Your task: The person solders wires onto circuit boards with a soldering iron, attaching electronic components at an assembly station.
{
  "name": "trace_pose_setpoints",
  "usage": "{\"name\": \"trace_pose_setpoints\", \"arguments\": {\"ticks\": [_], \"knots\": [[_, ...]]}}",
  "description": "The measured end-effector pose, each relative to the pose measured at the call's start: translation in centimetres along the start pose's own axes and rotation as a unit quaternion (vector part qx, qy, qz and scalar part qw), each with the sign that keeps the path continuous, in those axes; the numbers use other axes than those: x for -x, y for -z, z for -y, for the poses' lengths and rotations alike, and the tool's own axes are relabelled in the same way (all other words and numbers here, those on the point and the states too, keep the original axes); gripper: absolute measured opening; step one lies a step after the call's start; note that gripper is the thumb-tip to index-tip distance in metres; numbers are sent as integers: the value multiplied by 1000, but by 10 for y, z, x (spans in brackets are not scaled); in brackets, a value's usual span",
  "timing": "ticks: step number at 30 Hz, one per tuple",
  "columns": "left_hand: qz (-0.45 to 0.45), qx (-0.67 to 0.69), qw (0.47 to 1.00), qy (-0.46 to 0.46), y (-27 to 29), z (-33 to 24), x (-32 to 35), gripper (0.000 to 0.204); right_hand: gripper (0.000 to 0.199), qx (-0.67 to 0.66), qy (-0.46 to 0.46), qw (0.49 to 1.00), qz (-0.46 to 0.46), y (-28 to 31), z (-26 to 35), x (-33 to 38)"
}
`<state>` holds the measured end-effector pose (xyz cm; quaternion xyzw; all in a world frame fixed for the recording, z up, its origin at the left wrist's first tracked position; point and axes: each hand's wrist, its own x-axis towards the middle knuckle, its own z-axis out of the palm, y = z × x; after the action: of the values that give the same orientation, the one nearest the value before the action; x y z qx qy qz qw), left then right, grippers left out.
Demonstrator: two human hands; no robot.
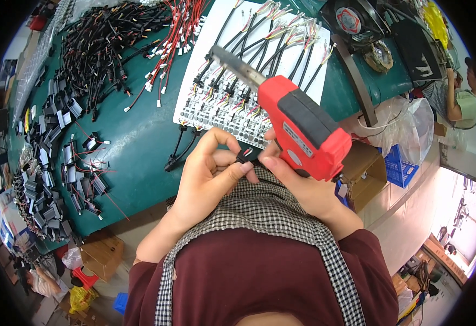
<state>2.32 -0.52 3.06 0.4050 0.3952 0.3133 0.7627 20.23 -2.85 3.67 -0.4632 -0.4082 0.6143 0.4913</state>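
Note:
My left hand (pixel 207 173) pinches a small black part (pixel 247 154) with a red and white spot on it, between thumb and fingers. Close on its right, my right hand (pixel 297 185) has thumb and fingers curled in. A red and black gun-shaped tool (pixel 303 127) with a metal neck and long dark tip covers much of that hand. Whether the hand grips this tool, or what its fingers close on, I cannot make out. Just beyond the hands lie small white circuit boards (pixel 224 117) in rows, with black cables (pixel 273 46) running away from them.
Loose black cables (pixel 104 46) and red wires with white plugs (pixel 181 32) pile up at the back of the green table (pixel 140 141). Black plastic housings (pixel 42 190) cover its left side. A fan (pixel 352 22) stands back right; a cardboard box (pixel 365 174) and blue crate (pixel 401 168) are lower right.

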Motion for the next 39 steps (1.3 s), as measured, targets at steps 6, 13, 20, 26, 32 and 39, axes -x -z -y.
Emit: {"name": "trace_pose_setpoints", "arguments": {"ticks": [6,13,20,26,32,39], "knots": [[30,31,999,13,0,10,-2,12,40,-41,-25,998,38,-3,-4,-7],[85,55,995,15,1,5,-3,12,35,-109,-54,992,24,-6,-5,-10],[95,42,994,15,4,8,-5,16,34,-38,-12,999,26,-3,-6,-12],[121,80,988,61,10,5,-6,14,52,-11,-19,998,60,2,-4,-11],[28,-148,987,-50,0,6,-4,10,72,94,17,993,75,0,1,-15],[83,110,986,-89,3,28,-7,14,47,-11,4,999,33,-4,-1,-13]]}}
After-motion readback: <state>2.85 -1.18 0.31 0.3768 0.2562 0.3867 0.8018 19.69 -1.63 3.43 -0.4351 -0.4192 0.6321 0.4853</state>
